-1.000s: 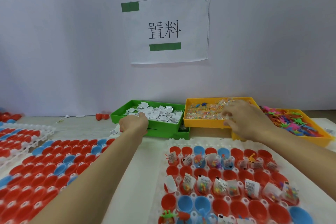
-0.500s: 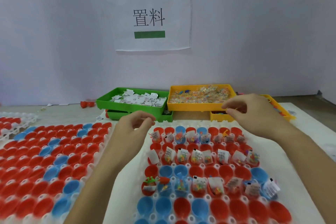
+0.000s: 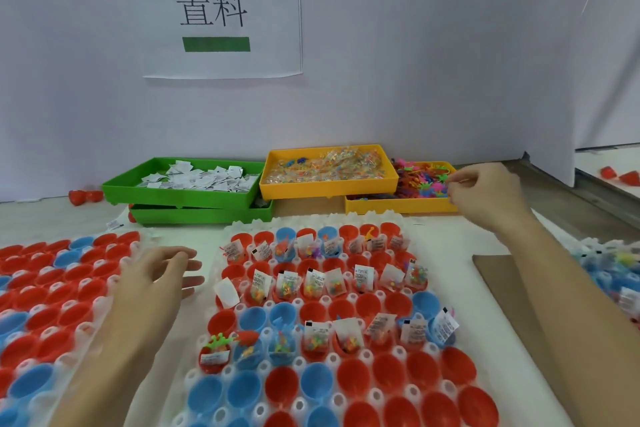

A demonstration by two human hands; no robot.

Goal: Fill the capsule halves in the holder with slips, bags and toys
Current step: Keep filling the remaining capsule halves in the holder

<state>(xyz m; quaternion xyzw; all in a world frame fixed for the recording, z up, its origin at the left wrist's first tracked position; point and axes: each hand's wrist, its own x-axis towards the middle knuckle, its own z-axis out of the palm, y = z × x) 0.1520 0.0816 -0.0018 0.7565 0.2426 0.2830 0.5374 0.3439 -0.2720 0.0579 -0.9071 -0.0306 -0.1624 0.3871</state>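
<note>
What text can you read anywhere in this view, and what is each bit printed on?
"置料": large black characters on the white paper sign taped to the wall, with a green bar above them and another below.
Paper slips in the green tray: printed, but too small to read.
White labels on the bags standing in the capsule holder: black marks and fine print, too blurred to read.
No other legible text.
</note>
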